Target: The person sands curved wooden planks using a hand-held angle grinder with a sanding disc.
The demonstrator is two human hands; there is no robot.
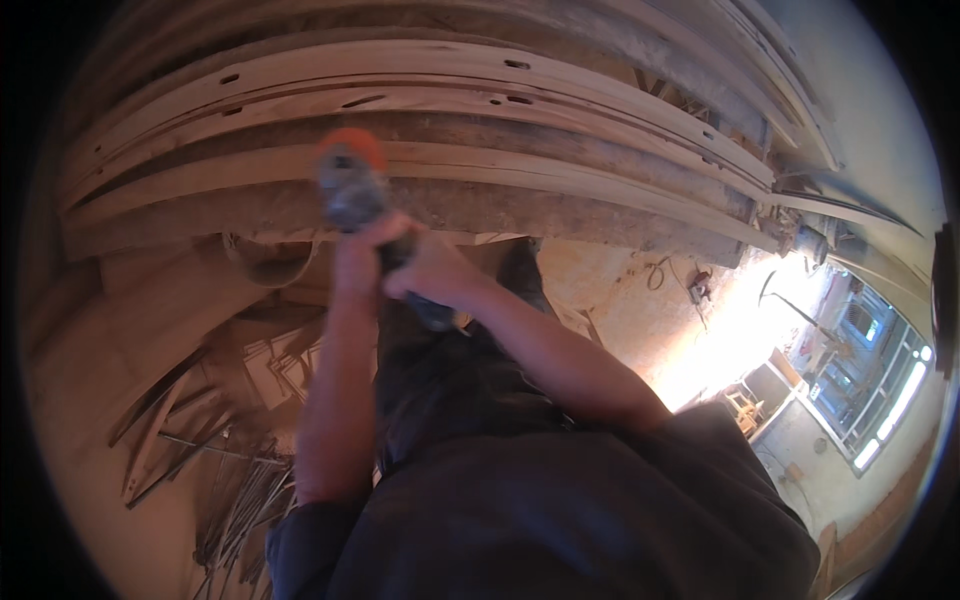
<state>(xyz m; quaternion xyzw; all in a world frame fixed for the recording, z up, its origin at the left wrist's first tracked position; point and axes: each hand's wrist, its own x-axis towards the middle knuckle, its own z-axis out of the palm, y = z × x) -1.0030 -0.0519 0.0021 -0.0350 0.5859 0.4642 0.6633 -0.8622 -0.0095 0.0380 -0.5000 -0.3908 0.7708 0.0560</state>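
Both my hands are closed on an angle grinder (352, 197) with a round orange disc (358, 147) at its far end. My left hand (358, 255) grips it just behind the metal head. My right hand (437, 268) wraps round the dark body, whose rear end hangs in front of my legs. The disc is over a long pale wooden board (480, 160) on the near side of the bench; motion blur hides whether they touch. Beyond it lies another long board (420, 97) with several dark slots cut into it.
More long timbers (690, 50) run across the far side. At the lower left, thin sticks and wooden strips (235, 500) lie in a heap on the floor. Bright light falls on the floor at the right, near a barred opening (870, 370). A cord (700, 290) lies there too.
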